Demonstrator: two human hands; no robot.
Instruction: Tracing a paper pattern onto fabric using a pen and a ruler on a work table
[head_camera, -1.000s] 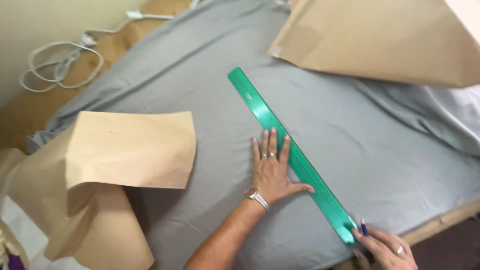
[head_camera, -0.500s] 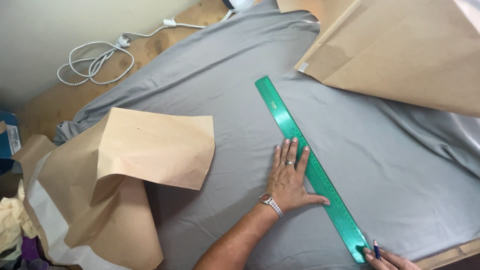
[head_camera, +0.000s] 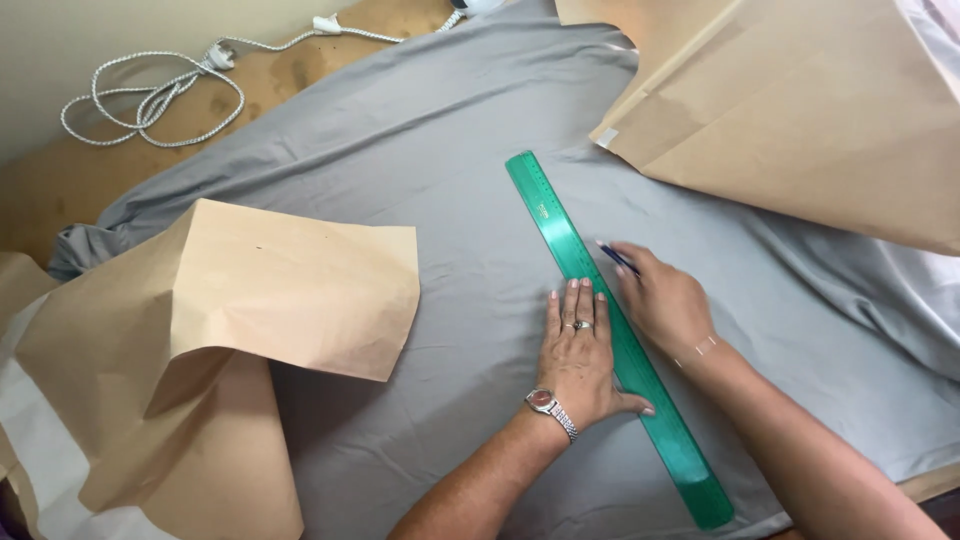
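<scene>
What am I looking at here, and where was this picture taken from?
There is no machine: these are a person's two bare hands, seen from a camera worn on the head and looking down at the work surface.

A large sheet of grey fabric is spread over a wooden table. On it lies a long green transparent ruler, set at a slant. The left hand, with a ring and a metal wristwatch, presses flat beside the ruler, its thumb on it. The right hand holds a thin dark pen with its tip at the ruler's edge.

Curled brown paper sheets lie at the left, another brown paper piece at the upper right, and a coiled white cord at the far left.
</scene>
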